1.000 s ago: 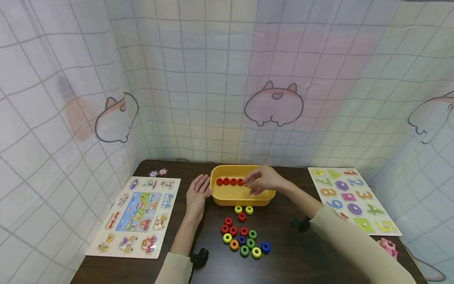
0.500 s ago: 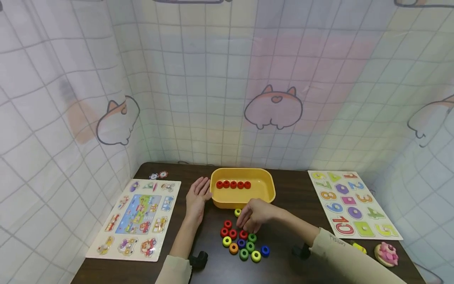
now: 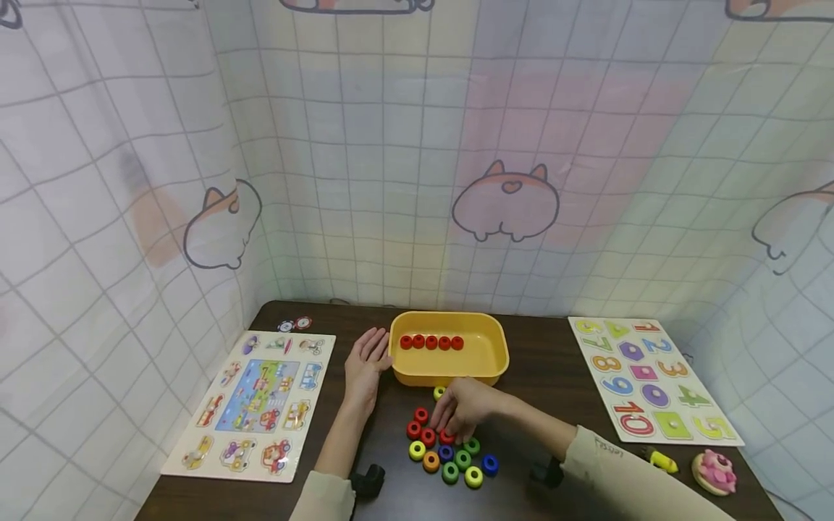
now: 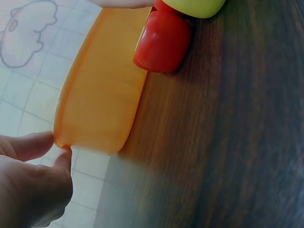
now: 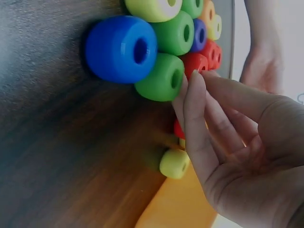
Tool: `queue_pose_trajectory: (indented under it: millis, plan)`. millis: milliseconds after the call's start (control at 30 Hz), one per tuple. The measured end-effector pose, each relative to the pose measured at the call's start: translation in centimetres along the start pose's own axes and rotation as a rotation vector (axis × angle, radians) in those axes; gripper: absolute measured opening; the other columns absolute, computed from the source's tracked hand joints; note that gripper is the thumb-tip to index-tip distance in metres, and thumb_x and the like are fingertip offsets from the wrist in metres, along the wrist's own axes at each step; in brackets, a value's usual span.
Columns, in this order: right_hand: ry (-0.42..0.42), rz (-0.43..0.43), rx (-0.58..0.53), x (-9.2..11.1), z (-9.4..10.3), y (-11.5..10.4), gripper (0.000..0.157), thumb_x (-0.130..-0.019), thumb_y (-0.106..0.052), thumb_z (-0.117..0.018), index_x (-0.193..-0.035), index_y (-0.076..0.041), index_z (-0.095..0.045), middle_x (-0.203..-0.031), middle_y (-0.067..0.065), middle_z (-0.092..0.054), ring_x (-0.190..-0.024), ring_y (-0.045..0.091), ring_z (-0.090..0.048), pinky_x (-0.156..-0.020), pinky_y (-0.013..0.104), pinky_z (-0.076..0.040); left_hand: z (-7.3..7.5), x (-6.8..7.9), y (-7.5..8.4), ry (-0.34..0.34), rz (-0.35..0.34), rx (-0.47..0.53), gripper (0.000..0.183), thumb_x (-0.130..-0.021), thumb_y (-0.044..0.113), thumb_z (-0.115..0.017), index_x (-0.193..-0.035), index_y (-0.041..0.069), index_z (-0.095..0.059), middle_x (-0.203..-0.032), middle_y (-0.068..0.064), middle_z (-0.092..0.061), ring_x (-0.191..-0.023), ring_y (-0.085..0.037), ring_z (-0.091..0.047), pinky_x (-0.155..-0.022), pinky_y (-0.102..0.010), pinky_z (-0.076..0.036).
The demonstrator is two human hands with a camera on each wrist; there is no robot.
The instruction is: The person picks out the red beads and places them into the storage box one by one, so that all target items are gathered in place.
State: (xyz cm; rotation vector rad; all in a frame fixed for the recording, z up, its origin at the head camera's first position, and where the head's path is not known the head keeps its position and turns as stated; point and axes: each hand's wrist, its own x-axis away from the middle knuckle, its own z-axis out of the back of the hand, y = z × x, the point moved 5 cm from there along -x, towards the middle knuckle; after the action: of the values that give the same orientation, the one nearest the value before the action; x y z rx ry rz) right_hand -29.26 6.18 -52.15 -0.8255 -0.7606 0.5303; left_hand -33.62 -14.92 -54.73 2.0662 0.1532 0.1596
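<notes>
A yellow plastic tray [image 3: 485, 362] stands at the back of the table, with a row of several red beads [image 3: 431, 343] inside. My left hand [image 3: 365, 369] rests at the tray's left end, fingers extended, thumb against the rim. In front of the tray lies a loose group of round, holed beads in red, yellow, green, blue, purple and orange. Over this group, my right hand [image 3: 470, 407] pinches a red bead [image 5: 194, 61] between thumb and fingertips. Beside those fingers sit a green bead [image 5: 161, 78] and a blue bead [image 5: 118, 50].
A picture puzzle board [image 3: 257, 405] lies on the left, and a number puzzle board [image 3: 651, 380] on the right. Two poker chips [image 3: 295, 325] are at the back left. A pink toy [image 3: 714, 472] and a small yellow item [image 3: 662, 461] lie front right. A curtain hangs behind.
My right hand has come out of the tray, leaving a fifth-place red bead at the row's right end, and moved down to the loose beads. The left hand has stayed at the tray.
</notes>
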Motion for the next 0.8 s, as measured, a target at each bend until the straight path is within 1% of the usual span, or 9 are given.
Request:
queue_pose_trajectory:
  millis: [167, 300, 433, 567, 633, 733, 800]
  plan:
    - [-0.013, 0.009, -0.024, -0.1, 1.0, -1.5, 0.020, -0.082, 0.007, -0.070, -0.095, -0.006, -0.076, -0.087, 0.012, -0.074, -0.068, 0.035, -0.072, -0.059, 0.046, -0.060, 0.3, -0.3, -0.6, 0.016, -0.009, -0.009, 0.070, -0.084, -0.024, -0.053, -0.145, 0.010, -0.039, -0.149, -0.016, -0.042, -0.134, -0.022, -0.046, -0.105, -0.030, -0.043]
    - [-0.037, 0.043, -0.053, -0.5, 2.7, -3.2, 0.020, -0.085, 0.004, -0.069, -0.102, -0.004, -0.075, -0.094, 0.013, -0.074, -0.072, 0.037, -0.072, -0.063, 0.048, -0.060, 0.4, -0.5, -0.8, 0.006, -0.027, -0.012, 0.073, -0.083, -0.024, -0.054, -0.146, 0.008, -0.037, -0.149, -0.016, -0.043, -0.134, -0.023, -0.046, -0.104, -0.029, -0.044]
    - [-0.052, 0.075, -0.089, -1.7, 4.6, -4.6, 0.022, -0.086, 0.003, -0.069, -0.107, -0.001, -0.073, -0.099, 0.015, -0.074, -0.076, 0.040, -0.071, -0.067, 0.050, -0.059, 0.4, -0.6, -0.8, 0.000, -0.045, -0.020, 0.073, -0.081, -0.025, -0.054, -0.145, 0.008, -0.039, -0.147, -0.015, -0.045, -0.133, -0.023, -0.048, -0.103, -0.029, -0.045]
    - [-0.005, 0.060, -0.112, -3.2, 6.5, -5.6, 0.024, -0.086, 0.003, -0.068, -0.110, 0.001, -0.071, -0.100, 0.016, -0.073, -0.077, 0.039, -0.072, -0.070, 0.050, -0.059, 0.2, -0.5, -0.6, -0.002, -0.045, -0.023, 0.072, -0.082, -0.024, -0.055, -0.144, 0.008, -0.039, -0.146, -0.015, -0.046, -0.133, -0.023, -0.048, -0.101, -0.028, -0.046]
    - [0.035, 0.046, -0.115, -4.1, 7.3, -6.0, 0.024, -0.087, 0.003, -0.068, -0.110, 0.002, -0.070, -0.100, 0.017, -0.073, -0.078, 0.038, -0.072, -0.070, 0.050, -0.059, 0.2, -0.5, -0.5, 0.002, -0.037, -0.024, 0.071, -0.082, -0.023, -0.055, -0.144, 0.009, -0.040, -0.146, -0.014, -0.047, -0.133, -0.023, -0.048, -0.101, -0.028, -0.046]
    - [0.078, 0.017, -0.111, -5.6, 8.1, -6.1, 0.025, -0.087, 0.004, -0.067, -0.112, 0.004, -0.069, -0.100, 0.017, -0.073, -0.080, 0.039, -0.072, -0.074, 0.053, -0.058, 0.1, -0.5, -0.3, 0.010, -0.026, -0.024, 0.070, -0.082, -0.023, -0.055, -0.142, 0.011, -0.041, -0.145, -0.013, -0.047, -0.132, -0.022, -0.049, -0.103, -0.029, -0.045]
    - [0.101, -0.009, -0.108, -6.9, 8.4, -5.9, 0.026, -0.086, 0.004, -0.068, -0.112, 0.004, -0.069, -0.099, 0.017, -0.073, -0.079, 0.039, -0.072, -0.076, 0.054, -0.057, 0.2, -0.4, -0.3, 0.008, -0.022, -0.017, 0.072, -0.081, -0.024, -0.055, -0.143, 0.010, -0.040, -0.146, -0.013, -0.047, -0.132, -0.022, -0.049, -0.104, -0.030, -0.044]
